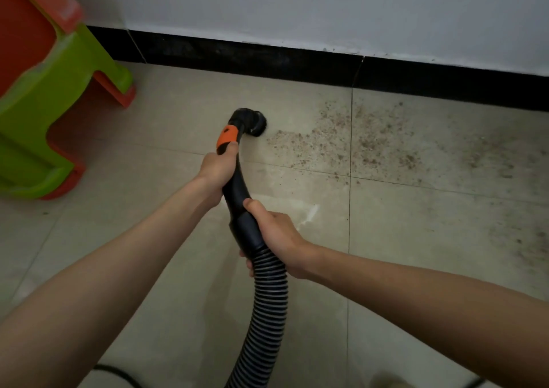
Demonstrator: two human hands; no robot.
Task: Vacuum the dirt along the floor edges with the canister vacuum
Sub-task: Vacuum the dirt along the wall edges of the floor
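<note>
progress: prob early-ish, floor (166, 269) left of brush looks clean, big dirt patch (371, 141) still there by the baseboard (267, 58)
nozzle: brush head (252, 123) on the tile, just left of the dirt
grip: left hand (217, 168) wrapped round the orange-collar handle (227, 138), right hand (273, 233) clamped on the hose cuff (248, 224) lower down
left 2 do: sweep right along the wall

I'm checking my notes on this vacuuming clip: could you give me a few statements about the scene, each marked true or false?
1. Both hands grip the vacuum. True: the left hand holds the handle, the right hand the cuff by the hose.
2. The brush sits in the middle of the dirt. False: it is at the dirt's left edge.
3. The stools stand right of the dirt. False: they stand at far left.
4. The baseboard is black. True.
</note>
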